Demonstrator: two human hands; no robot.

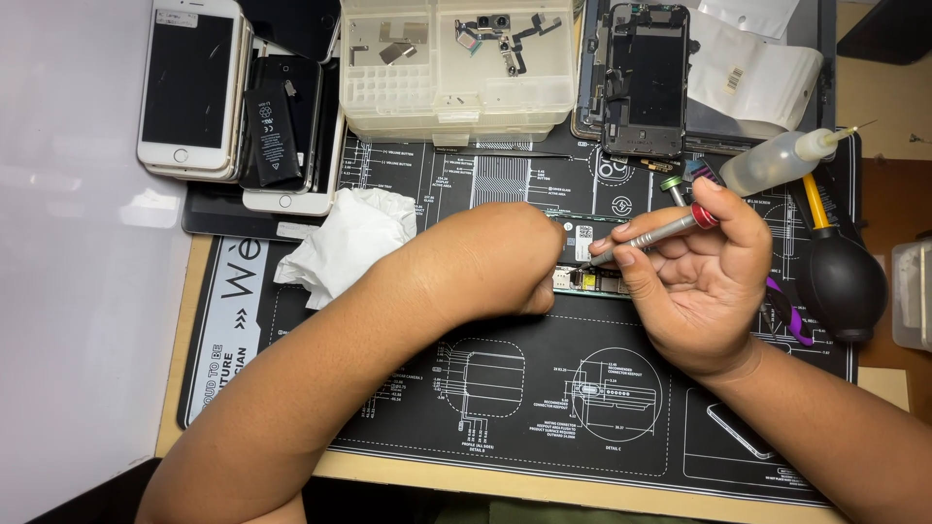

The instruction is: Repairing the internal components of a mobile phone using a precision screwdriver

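Your right hand (704, 281) pinches a slim silver screwdriver (652, 235) with a red collar between thumb and fingers, the grip narrow and closed around the shaft, and the tip points down-left onto the small circuit board (585, 260) that lies near the middle of the black work mat (544, 408). Your left hand (505, 262) rests on the mat just left of that board, curled over its left end so that part of the board is hidden; the fingers are tucked under, so you cannot tell from here whether they pinch the board or only press against it.

Along the mat's far edge sits a clear plastic parts tray (456, 73) with small metal pieces in its compartments, and beside it, toward the far right corner, an opened phone frame (646, 82) lies with its insides showing. At the far left corner a stack of phones (194, 92) stands, a loose black battery (272, 136) on top of one of them. A crumpled white tissue (345, 243) lies on the mat just left of your left forearm. Near the right edge you have a clear squeeze bottle (777, 160) with a needle tip, lying tilted, and a black rubber air blower (843, 281) (its yellow stem points toward the far edge) close to your right wrist.
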